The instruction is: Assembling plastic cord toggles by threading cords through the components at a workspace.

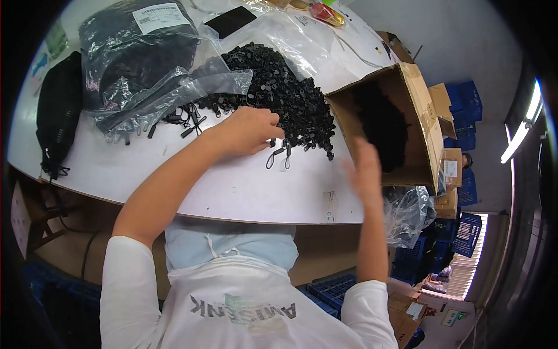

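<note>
Head view, the only one supplied. The left hand [247, 132] rests on the white table [232, 186] at the near edge of a heap of small black plastic pieces [279, 93], fingers curled downward over the outermost pieces; whether anything is pinched between them cannot be told, since the fingertips are turned away from the camera. Just beyond the knuckles, toward the person's right, two or three loose black pulls with cord loops [279, 156] lie on the bare table, their long axes running roughly toward the person. The heap extends away from the hand, up and to the right, and ends close to the mouth of a cardboard box [415, 104] that lies tipped on its side with more black pieces inside. The right hand [363, 171] is raised in front of that box opening, blurred, fingers spread wide and apparently empty; it touches neither box nor heap. The left hand is therefore the nearer to the heap and is in contact with it, while the right hand stands nearer the box. To the left of the heap lie clear plastic bags [151, 75] holding dark goods, with several black pieces spilled beside them, and a black pouch [58, 110] rests at the table's far left edge.
</note>
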The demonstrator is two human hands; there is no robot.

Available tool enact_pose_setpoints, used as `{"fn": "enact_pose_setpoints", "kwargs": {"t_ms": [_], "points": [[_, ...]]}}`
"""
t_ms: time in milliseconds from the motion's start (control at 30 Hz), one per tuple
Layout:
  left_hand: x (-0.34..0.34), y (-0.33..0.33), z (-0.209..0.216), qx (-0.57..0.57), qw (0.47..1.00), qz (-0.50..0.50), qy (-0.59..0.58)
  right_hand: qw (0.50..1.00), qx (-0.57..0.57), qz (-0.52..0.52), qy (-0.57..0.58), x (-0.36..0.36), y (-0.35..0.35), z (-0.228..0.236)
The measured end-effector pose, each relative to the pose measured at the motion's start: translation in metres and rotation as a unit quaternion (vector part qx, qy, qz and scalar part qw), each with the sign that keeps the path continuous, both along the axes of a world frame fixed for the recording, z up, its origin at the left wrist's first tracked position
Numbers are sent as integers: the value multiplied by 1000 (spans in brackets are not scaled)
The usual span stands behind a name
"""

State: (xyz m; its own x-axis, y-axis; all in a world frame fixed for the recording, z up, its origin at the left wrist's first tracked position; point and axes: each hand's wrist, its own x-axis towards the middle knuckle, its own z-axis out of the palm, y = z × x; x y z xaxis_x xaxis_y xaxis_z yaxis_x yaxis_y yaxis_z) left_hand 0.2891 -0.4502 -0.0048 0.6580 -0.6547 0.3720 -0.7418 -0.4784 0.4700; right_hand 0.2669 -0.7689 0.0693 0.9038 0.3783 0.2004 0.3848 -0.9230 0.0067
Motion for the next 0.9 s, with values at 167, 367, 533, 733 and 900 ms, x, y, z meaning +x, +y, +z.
{"fn": "enact_pose_setpoints", "kwargs": {"t_ms": [167, 367, 533, 733, 900], "points": [[4, -15, -8, 58, 996, 52, -48, 962, -118, 245, -24, -19, 71, -28], [4, -13, -11, 29, 996, 51, -62, 923, -129, 361, 21, 7, 94, -36], [6, -13, -13, 22, 998, 40, -43, 905, -128, 404, 32, 18, 108, -48], [4, -7, -10, 4, 999, 34, -39, 934, 122, 320, 100, 29, 98, -57], [7, 5, -2, -51, 994, 92, 26, 553, 751, 71, 353, 39, 115, -48]]}}
